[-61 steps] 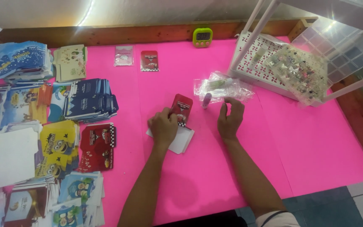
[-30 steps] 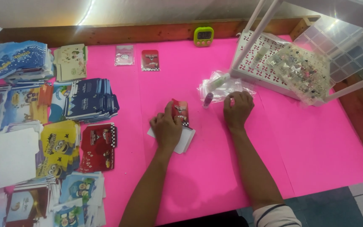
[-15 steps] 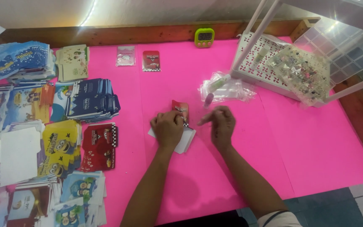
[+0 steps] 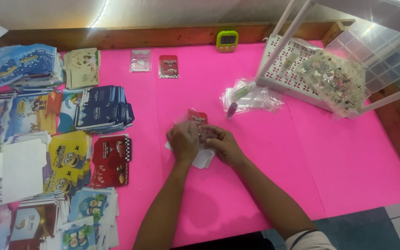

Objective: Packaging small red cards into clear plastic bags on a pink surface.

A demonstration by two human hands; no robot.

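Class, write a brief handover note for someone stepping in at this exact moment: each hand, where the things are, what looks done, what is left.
Left hand and right hand: both together over a small red card in a clear sleeve, on a few white cards; exact grip hidden.
Spare clear sleeves and a purple tube lie just beyond, beside the white basket.
Done, apparently: two sleeved cards near the green timer.
Left: the card in hand; stacks of printed cards along the left.
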